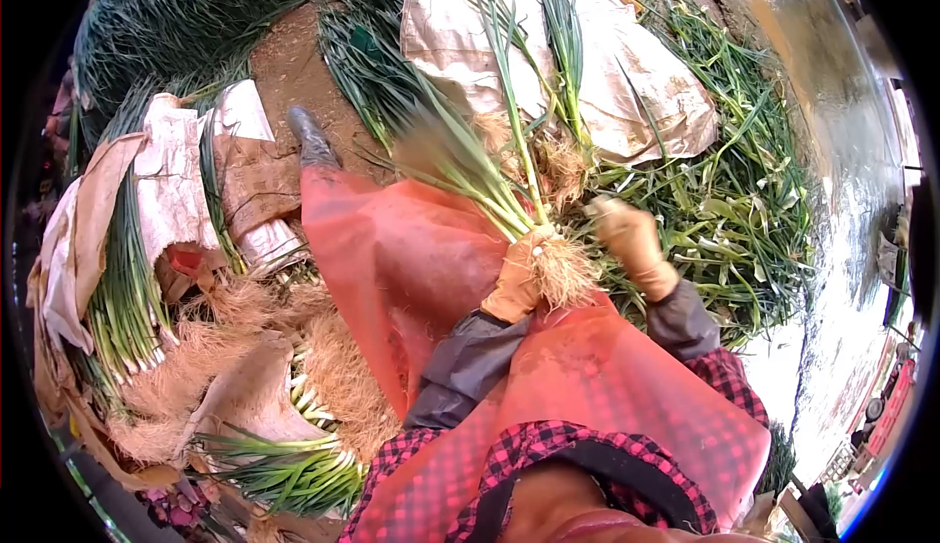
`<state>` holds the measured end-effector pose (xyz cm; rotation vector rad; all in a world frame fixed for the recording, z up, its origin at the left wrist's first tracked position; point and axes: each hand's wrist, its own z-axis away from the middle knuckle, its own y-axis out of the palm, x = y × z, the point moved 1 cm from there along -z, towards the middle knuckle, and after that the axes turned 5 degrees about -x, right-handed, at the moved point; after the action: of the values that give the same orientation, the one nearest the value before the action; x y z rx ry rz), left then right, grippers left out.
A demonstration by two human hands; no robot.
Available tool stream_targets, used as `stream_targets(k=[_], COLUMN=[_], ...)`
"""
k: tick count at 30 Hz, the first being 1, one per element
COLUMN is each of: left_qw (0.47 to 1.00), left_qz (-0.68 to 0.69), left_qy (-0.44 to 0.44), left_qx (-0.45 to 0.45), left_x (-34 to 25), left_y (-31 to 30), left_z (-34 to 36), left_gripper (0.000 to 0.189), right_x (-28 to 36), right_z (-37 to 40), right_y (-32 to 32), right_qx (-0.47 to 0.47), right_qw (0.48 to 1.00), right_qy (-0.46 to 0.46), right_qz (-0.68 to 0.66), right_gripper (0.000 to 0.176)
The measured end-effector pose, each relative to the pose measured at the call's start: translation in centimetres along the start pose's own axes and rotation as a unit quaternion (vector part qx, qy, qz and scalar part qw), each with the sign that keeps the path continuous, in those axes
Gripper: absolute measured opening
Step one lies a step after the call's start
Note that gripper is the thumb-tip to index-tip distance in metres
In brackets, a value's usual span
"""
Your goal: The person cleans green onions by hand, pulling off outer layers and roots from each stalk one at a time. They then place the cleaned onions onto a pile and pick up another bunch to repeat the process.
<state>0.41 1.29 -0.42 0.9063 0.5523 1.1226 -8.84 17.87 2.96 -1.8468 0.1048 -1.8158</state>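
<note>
Curling around onions [501, 208], left hand [516, 281]

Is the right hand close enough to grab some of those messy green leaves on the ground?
Yes, it looks like it. The right hand is right by the leaf heap, and nothing seems to block the way. The left hand has the rooty bunch.

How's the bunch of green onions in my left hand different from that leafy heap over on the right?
The bunch of green onions has its stalks running roughly one way; the leafy heap is tangled in all directions.
The bunch is small, gripped in your left hand; the heap is far larger and spread on the ground.
The bunch shows a thick tuft of pale roots; the heap looks mostly like loose leaves.
Both are largely green.
</note>
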Motion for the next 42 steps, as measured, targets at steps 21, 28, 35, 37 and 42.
stream_targets(k=[21,28,35,37,42], left_qw=[0.990,0.997,0.976,0.980,0.953], left_qz=[-0.119,-0.006,0.006,-0.003,-0.171], left_qy=[0.035,0.080,0.215,0.198,0.246], left_qx=[-0.065,-0.009,0.026,-0.005,-0.053], left_x=[0.9,-1.8,-5.1,-3.9,-0.2], left_y=[2.3,7.2,9.7,9.3,4.4], left_z=[4.9,7.9,4.0,4.2,3.2], left_gripper=[0.036,0.044,0.036,0.029,0.024], right_x=[1.3,-2.0,-12.0,-12.4,-1.9], right_z=[-25.7,-28.4,-21.6,-19.0,-11.1], right_y=[17.7,-7.0,2.1,5.3,1.0], right_qx=[0.288,-0.385,-0.017,-0.071,-0.083], right_qw=[0.955,0.865,0.953,0.931,0.993], right_qy=[0.043,-0.121,0.046,0.113,0.057], right_qz=[0.048,-0.298,0.299,0.339,-0.056], right_gripper=[0.035,0.024,0.026,0.034,0.019])
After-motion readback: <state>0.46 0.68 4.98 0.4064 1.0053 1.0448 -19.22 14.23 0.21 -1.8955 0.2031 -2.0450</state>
